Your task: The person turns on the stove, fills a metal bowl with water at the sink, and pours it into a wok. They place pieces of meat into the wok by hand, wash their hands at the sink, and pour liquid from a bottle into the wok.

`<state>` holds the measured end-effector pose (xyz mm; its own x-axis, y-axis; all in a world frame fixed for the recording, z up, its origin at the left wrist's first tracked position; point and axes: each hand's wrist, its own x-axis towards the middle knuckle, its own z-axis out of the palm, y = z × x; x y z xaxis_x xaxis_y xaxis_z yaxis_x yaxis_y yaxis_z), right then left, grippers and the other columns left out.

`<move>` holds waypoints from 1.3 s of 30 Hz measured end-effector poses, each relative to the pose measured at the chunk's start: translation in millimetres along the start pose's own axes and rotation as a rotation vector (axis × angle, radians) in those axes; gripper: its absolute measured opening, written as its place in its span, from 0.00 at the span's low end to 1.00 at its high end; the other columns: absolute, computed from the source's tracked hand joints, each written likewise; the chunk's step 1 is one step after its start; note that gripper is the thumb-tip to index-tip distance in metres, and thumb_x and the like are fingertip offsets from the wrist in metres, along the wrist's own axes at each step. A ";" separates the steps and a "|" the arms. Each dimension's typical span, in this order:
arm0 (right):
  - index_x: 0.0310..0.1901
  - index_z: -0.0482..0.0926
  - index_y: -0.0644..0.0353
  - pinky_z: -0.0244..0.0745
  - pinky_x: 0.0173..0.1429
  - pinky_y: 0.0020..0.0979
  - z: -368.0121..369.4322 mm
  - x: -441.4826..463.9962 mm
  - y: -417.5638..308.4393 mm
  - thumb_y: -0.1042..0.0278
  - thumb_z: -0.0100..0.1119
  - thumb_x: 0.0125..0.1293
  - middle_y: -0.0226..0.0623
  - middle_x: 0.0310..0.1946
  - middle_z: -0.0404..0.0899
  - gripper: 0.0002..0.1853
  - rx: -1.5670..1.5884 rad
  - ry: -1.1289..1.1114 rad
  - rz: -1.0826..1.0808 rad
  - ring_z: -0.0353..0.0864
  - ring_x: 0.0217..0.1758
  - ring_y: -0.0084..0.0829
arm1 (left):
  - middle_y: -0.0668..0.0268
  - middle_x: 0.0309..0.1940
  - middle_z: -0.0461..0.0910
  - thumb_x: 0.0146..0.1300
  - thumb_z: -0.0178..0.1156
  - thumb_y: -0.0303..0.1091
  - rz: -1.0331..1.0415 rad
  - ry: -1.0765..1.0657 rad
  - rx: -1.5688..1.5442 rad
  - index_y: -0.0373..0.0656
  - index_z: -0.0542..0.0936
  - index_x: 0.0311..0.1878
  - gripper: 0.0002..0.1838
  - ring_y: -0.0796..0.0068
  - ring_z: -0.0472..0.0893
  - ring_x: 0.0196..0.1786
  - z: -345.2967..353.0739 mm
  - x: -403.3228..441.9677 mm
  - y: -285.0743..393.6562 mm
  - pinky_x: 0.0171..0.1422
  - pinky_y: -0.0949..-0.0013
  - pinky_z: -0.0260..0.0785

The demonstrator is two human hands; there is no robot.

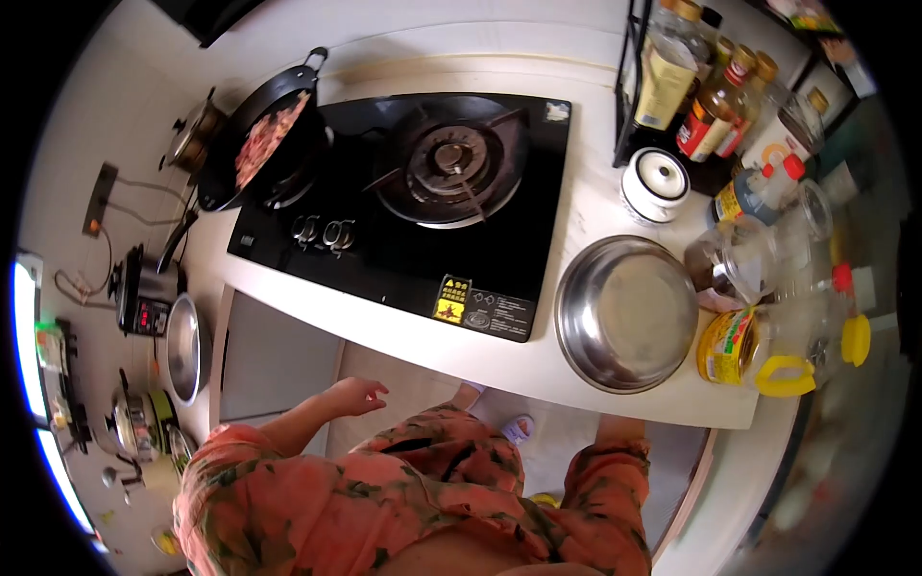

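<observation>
My left hand (355, 396) hangs in front of the counter's edge, below the stove. Its fingers are loosely bent and slightly apart, and I see nothing in them. The black gas stove (355, 259) is the closest appliance to it. My right hand does not show anywhere. On the left burner sits a black wok (257, 101) containing reddish pieces of what looks like meat (269, 141). No pan stands on the right burner (453, 158). To the right of the stove, a wide steel bowl (627, 314) rests on the counter.
A white lidded jar (656, 184) stands behind the bowl. Sauce bottles (715, 110) crowd a black rack, and an oil jug (735, 348) is near the right edge. At left are a lidded pot (195, 132), a cooker (149, 293) and another steel bowl (187, 350). A slipper (519, 428) lies on the floor.
</observation>
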<state>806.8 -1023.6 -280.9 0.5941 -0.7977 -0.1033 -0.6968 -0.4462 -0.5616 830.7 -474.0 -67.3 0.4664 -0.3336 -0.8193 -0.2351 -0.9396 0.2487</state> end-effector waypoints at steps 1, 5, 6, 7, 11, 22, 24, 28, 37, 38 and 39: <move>0.54 0.69 0.64 0.60 0.62 0.37 -3.8 -2.9 -2.3 0.63 0.52 0.60 0.49 0.56 0.67 0.22 0.033 0.013 -0.002 0.62 0.62 0.46 | 0.62 0.36 0.80 0.56 0.56 0.49 -0.005 0.004 0.006 0.49 0.75 0.50 0.21 0.61 0.79 0.40 1.6 -4.9 0.6 0.45 0.63 0.70; 0.54 0.69 0.64 0.60 0.62 0.37 -13.4 -23.3 -12.6 0.63 0.52 0.61 0.48 0.56 0.67 0.21 0.203 0.054 -0.015 0.62 0.62 0.46 | 0.63 0.36 0.80 0.57 0.55 0.49 0.018 0.080 -0.029 0.49 0.75 0.51 0.21 0.62 0.79 0.41 20.1 -27.1 -10.1 0.46 0.62 0.70; 0.54 0.69 0.64 0.60 0.62 0.37 -15.6 -35.2 -13.5 0.63 0.51 0.61 0.48 0.56 0.67 0.21 0.262 0.057 -0.010 0.62 0.62 0.46 | 0.63 0.36 0.80 0.57 0.55 0.49 0.021 0.093 -0.037 0.50 0.75 0.51 0.21 0.62 0.78 0.42 25.5 -35.5 -9.9 0.47 0.62 0.69; 0.54 0.69 0.64 0.60 0.62 0.37 -19.0 -50.7 -17.4 0.63 0.51 0.61 0.48 0.56 0.67 0.21 0.325 0.060 -0.012 0.62 0.62 0.46 | 0.64 0.36 0.80 0.57 0.54 0.49 0.025 0.108 -0.044 0.50 0.75 0.51 0.21 0.61 0.78 0.42 30.3 -45.3 -11.2 0.47 0.62 0.69; 0.54 0.69 0.64 0.60 0.62 0.37 -27.4 -140.4 -38.3 0.63 0.51 0.61 0.48 0.56 0.67 0.21 0.682 -0.026 0.024 0.62 0.62 0.46 | 0.65 0.36 0.81 0.56 0.56 0.48 0.042 0.188 -0.133 0.49 0.75 0.51 0.21 0.61 0.79 0.40 47.3 -89.5 -18.0 0.45 0.62 0.70; 0.39 0.77 0.57 0.72 0.44 0.33 -50.3 -376.8 -217.8 0.69 0.58 0.54 0.39 0.35 0.78 0.10 0.147 -0.872 -0.906 0.77 0.39 0.37 | 0.61 0.32 0.80 0.54 0.58 0.46 -0.078 0.408 -0.350 0.48 0.76 0.47 0.19 0.60 0.79 0.38 68.7 -164.5 -109.5 0.43 0.62 0.71; 0.37 0.78 0.58 0.73 0.42 0.33 -55.2 -383.6 -300.2 0.69 0.57 0.55 0.39 0.32 0.78 0.08 0.258 -0.833 -0.938 0.78 0.37 0.38 | 0.61 0.32 0.80 0.53 0.58 0.46 -0.077 0.413 -0.371 0.48 0.76 0.47 0.19 0.60 0.79 0.38 70.1 -177.4 -132.1 0.43 0.62 0.71; 0.31 0.76 0.58 0.71 0.39 0.38 -34.6 -353.6 -469.7 0.69 0.58 0.53 0.41 0.29 0.74 0.05 0.247 -0.404 -1.223 0.74 0.35 0.41 | 0.62 0.32 0.80 0.53 0.58 0.43 -0.058 0.497 -0.399 0.47 0.77 0.47 0.18 0.60 0.79 0.38 48.2 -199.8 -178.0 0.43 0.62 0.71; 0.33 0.80 0.62 0.76 0.41 0.39 23.8 -306.4 -618.5 0.69 0.62 0.50 0.48 0.33 0.79 0.09 -0.631 -0.424 -0.912 0.79 0.38 0.46 | 0.61 0.32 0.80 0.51 0.61 0.39 0.034 0.761 -0.534 0.44 0.77 0.46 0.19 0.59 0.78 0.38 6.2 -245.5 -270.8 0.42 0.62 0.70; 0.33 0.80 0.62 0.76 0.41 0.39 22.7 -308.7 -623.8 0.69 0.62 0.50 0.48 0.33 0.79 0.09 -0.635 -0.415 -0.910 0.79 0.38 0.46 | 0.61 0.31 0.80 0.51 0.60 0.38 0.017 0.788 -0.525 0.43 0.77 0.46 0.18 0.61 0.78 0.35 6.6 -247.6 -278.4 0.40 0.63 0.70; 0.31 0.81 0.63 0.76 0.41 0.39 21.4 -311.5 -626.8 0.71 0.62 0.49 0.49 0.32 0.79 0.07 -0.629 -0.415 -0.884 0.79 0.38 0.46 | 0.62 0.31 0.80 0.51 0.60 0.37 0.000 0.815 -0.516 0.43 0.77 0.46 0.18 0.63 0.79 0.32 6.2 -248.4 -283.4 0.39 0.64 0.70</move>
<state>1067.1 -486.7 85.7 0.9781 0.0353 -0.2053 0.0198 -0.9968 -0.0771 776.2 -124.4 62.6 0.9610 -0.1013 -0.2572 0.0782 -0.7929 0.6043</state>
